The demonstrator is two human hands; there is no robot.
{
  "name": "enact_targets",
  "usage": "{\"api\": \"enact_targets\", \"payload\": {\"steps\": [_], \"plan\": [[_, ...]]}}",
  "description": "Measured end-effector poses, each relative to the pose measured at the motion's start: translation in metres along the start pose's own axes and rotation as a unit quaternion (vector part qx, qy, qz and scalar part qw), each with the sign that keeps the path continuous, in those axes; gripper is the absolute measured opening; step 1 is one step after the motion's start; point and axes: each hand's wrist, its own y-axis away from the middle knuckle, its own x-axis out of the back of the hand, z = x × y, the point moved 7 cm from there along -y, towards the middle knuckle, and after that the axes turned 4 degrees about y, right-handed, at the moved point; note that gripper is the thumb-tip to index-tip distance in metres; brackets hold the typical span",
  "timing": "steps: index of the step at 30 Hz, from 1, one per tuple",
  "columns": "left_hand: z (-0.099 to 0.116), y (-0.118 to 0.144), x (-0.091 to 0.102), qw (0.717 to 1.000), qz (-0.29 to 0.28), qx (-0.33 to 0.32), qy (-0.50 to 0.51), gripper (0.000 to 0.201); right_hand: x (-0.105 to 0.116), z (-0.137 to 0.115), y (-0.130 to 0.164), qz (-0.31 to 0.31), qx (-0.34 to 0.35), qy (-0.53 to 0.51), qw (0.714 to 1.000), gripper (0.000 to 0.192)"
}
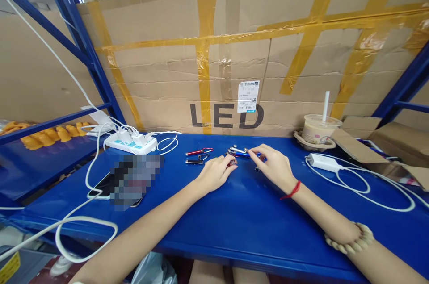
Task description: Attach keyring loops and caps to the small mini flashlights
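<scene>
**Blue shelf, two hands working on small keychain lights**

Blue metal shelf (241,212) is serving as the work surface, and both forearms are reaching across it from the near edge. Left hand (216,172) is lying low on the shelf with fingers curled, its fingertips pinching a small red light (232,163). Right hand (273,165) is lying just beside it, fingers bent and closing on the end of a blue light (241,153); how firmly it is gripping cannot be told. A red string (292,191) is circling the right wrist, and a bead bracelet (351,239) is sitting further up that forearm.

Between and just behind the hands a small cluster of lights is lying on the shelf. To the left of the cluster a red light with a clip (198,152) and a dark light (194,161) are lying apart from the hands.

Further left, a white power strip (131,143) is resting with plugs in it and white cables trailing off. A phone (103,185) is lying near the left forearm, partly blurred. To the right, a white charger (323,162) with cable is lying near the right arm, and a lidded drink cup (320,128) with a straw is standing behind it. A taped cardboard sheet (268,56) marked LED is standing behind the shelf.
</scene>
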Motion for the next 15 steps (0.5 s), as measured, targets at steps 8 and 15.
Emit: {"api": "enact_targets", "payload": {"steps": [8,15], "plan": [[0.0,0.003,0.003,1.0,0.003,-0.01,-0.005,0.02,-0.02,0.025,0.001,-0.105,-0.049,0.083,0.99,0.024],[0.0,0.004,-0.001,0.999,-0.025,-0.007,-0.03,0.025,-0.032,0.022,0.005,-0.153,-0.046,-0.016,0.987,0.02]]}}
